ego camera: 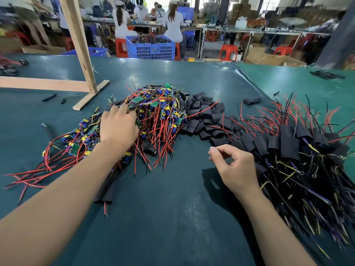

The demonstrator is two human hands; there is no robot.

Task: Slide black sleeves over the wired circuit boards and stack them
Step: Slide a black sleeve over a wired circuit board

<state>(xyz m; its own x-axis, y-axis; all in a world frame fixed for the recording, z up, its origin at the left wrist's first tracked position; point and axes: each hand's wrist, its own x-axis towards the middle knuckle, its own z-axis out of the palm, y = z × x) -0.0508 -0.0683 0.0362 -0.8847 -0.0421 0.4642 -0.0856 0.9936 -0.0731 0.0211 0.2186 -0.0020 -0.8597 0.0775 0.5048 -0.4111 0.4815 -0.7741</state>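
The left hand (119, 125) lies palm-down on the heap of wired circuit boards (153, 114), its fingers (123, 109) curled down into the tangle of red, black and yellow leads; whether they actually pinch a board cannot be told, since the tips are buried. The right hand (236, 166) hovers just above the green table (172, 217), its fingers (221, 150) loosely curled with thumb and forefinger close together and holding nothing. Just beyond those right fingers sits the loose pile of black sleeves (207, 120) (short flattened tubes), touching the board heap on its left. To the right of the right fingers lies the stack of sleeved boards (292, 148), wires fanning outward. Beyond the left fingers stands a wooden frame (84, 60).
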